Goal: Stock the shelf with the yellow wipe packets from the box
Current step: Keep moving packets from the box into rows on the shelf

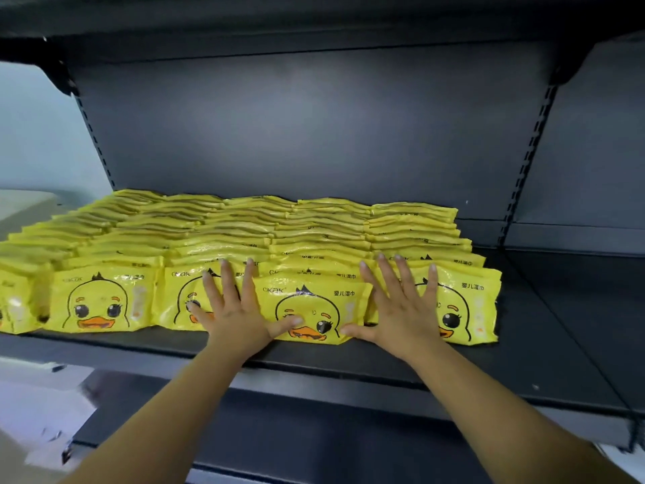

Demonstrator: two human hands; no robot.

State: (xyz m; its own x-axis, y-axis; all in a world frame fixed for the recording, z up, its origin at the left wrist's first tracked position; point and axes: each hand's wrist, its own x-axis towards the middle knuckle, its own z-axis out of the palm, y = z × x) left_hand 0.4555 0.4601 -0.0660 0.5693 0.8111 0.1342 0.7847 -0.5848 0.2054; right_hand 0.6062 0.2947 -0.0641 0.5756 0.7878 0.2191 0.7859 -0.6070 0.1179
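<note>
Several rows of yellow wipe packets [244, 225] with a duck face stand upright on the dark shelf [544, 347], filling it from the left edge to right of the middle. My left hand [234, 309] lies flat with spread fingers on the front packets, its thumb on the middle front packet [314, 302]. My right hand [398, 305] also presses flat, fingers spread, across the middle front packet and the rightmost front packet [464, 309]. The box is out of view.
The right end of the shelf is bare beside the last row. A dark back panel [314, 127] and an upper shelf [314, 19] close the space above. A slotted upright [527, 162] stands at the right, with a lower shelf [314, 445] beneath.
</note>
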